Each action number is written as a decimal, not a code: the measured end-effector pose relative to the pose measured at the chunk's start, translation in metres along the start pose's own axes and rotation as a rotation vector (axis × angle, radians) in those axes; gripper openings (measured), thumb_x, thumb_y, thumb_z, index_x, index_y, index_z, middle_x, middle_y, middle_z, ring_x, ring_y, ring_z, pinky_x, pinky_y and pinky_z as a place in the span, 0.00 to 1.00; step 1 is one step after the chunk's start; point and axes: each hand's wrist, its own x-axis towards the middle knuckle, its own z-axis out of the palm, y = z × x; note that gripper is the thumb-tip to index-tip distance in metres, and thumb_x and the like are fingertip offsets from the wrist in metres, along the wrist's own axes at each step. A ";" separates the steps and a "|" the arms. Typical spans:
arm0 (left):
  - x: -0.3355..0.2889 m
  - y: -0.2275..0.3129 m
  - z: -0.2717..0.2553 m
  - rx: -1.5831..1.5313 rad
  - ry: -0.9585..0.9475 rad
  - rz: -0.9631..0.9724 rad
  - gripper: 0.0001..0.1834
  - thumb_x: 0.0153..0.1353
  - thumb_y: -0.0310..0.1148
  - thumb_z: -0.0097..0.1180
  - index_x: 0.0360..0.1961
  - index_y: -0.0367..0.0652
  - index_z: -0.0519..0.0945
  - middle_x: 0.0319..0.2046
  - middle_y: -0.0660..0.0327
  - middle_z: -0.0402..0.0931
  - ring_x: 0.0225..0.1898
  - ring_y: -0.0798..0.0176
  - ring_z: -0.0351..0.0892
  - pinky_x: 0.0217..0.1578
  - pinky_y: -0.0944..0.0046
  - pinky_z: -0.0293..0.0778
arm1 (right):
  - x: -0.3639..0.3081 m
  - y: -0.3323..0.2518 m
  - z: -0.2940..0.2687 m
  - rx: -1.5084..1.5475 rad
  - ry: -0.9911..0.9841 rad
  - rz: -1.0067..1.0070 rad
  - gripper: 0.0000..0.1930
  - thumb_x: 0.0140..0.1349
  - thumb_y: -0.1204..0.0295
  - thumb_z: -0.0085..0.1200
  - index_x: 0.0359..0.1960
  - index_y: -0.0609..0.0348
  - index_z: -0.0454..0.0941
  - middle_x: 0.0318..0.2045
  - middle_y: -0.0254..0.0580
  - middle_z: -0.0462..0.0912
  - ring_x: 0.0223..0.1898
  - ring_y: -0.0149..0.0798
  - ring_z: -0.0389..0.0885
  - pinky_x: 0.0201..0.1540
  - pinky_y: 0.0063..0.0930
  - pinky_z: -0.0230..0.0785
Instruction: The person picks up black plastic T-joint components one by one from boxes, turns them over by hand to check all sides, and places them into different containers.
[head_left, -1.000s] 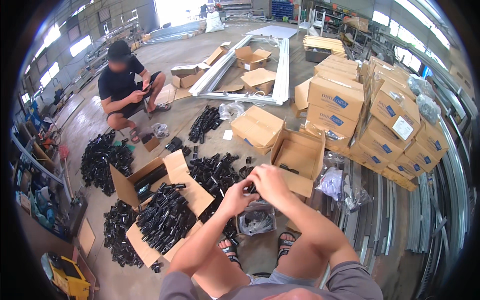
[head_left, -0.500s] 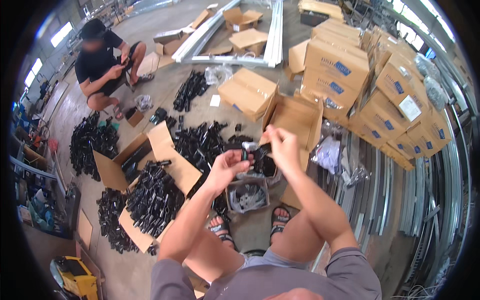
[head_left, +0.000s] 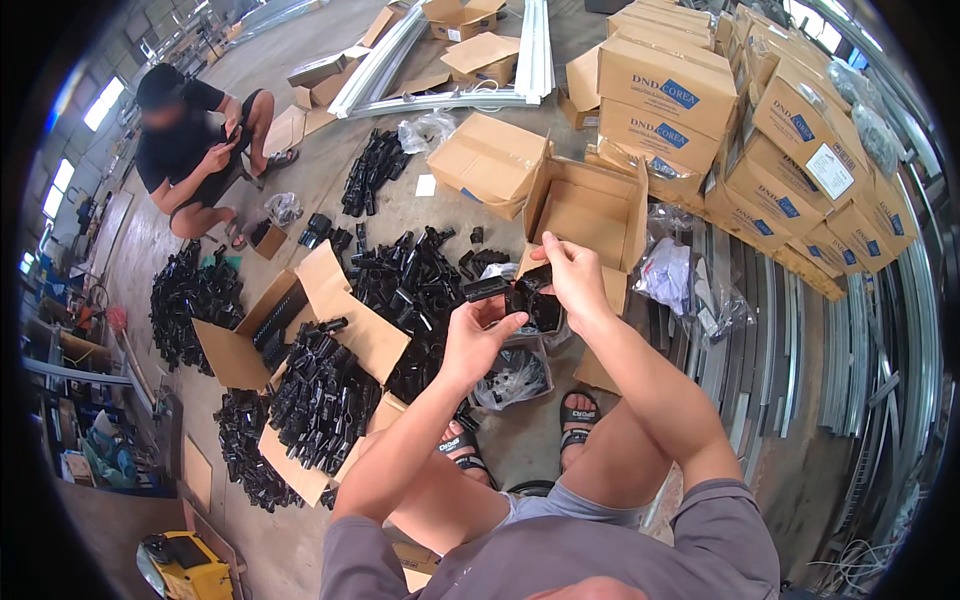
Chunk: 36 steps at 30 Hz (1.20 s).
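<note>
My left hand [head_left: 480, 338] has its fingers and thumb closed around a short black part, like a bracket [head_left: 487, 289], held up over the boxes between my feet. Close by on the right, my right hand [head_left: 575, 280] is bent with thumb and forefinger together; anything in that pinch is too small or hidden to name. Black pieces [head_left: 538, 308] show just below and between the hands, partly covered by them. Under my wrists stands a small carton [head_left: 548, 378] with a clear plastic bag [head_left: 508, 380] of grey parts in it.
Piles of black parts [head_left: 410, 280] lie to the left, some heaped on an opened carton [head_left: 315, 400]. An open cardboard box [head_left: 590, 225] stands ahead. Stacked cartons [head_left: 665, 90] and long metal profiles [head_left: 850, 380] are at right. Another person [head_left: 190, 150] squats far left.
The black part in my left hand has turned and now lies level above the fingers. My right hand has shifted slightly right and down. The view has moved a little.
</note>
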 end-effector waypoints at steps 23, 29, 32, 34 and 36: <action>-0.015 0.003 -0.006 -0.169 -0.040 -0.166 0.19 0.63 0.22 0.61 0.54 0.30 0.76 0.46 0.59 0.82 0.44 0.73 0.80 0.47 0.71 0.77 | -0.020 0.003 0.012 -0.519 -0.084 -0.147 0.32 0.65 0.41 0.50 0.25 0.61 0.86 0.15 0.52 0.79 0.23 0.47 0.83 0.30 0.39 0.70; -0.014 -0.001 -0.008 -0.099 -0.036 -0.156 0.19 0.63 0.23 0.62 0.54 0.29 0.76 0.45 0.59 0.82 0.43 0.73 0.80 0.46 0.71 0.78 | -0.019 0.009 0.015 -0.529 -0.060 -0.152 0.32 0.65 0.41 0.50 0.24 0.60 0.86 0.15 0.51 0.79 0.24 0.47 0.84 0.31 0.39 0.71; -0.015 -0.004 -0.007 -0.066 -0.043 -0.100 0.19 0.63 0.23 0.62 0.54 0.29 0.76 0.45 0.58 0.82 0.42 0.73 0.80 0.46 0.71 0.78 | -0.014 0.016 0.014 -0.469 -0.076 -0.169 0.32 0.67 0.44 0.51 0.23 0.66 0.84 0.15 0.41 0.78 0.22 0.30 0.75 0.30 0.31 0.67; -0.015 -0.003 -0.008 -0.065 -0.043 -0.112 0.19 0.63 0.23 0.62 0.54 0.28 0.76 0.45 0.58 0.82 0.42 0.73 0.80 0.46 0.71 0.78 | -0.014 0.018 0.014 -0.476 -0.075 -0.167 0.32 0.66 0.42 0.49 0.23 0.59 0.86 0.15 0.51 0.79 0.25 0.47 0.84 0.32 0.38 0.71; -0.015 -0.004 -0.009 -0.063 -0.042 -0.123 0.19 0.63 0.23 0.62 0.54 0.28 0.76 0.45 0.58 0.82 0.43 0.73 0.80 0.46 0.71 0.78 | -0.014 0.021 0.016 -0.497 -0.070 -0.174 0.32 0.66 0.41 0.49 0.23 0.60 0.85 0.14 0.50 0.78 0.25 0.45 0.84 0.31 0.38 0.71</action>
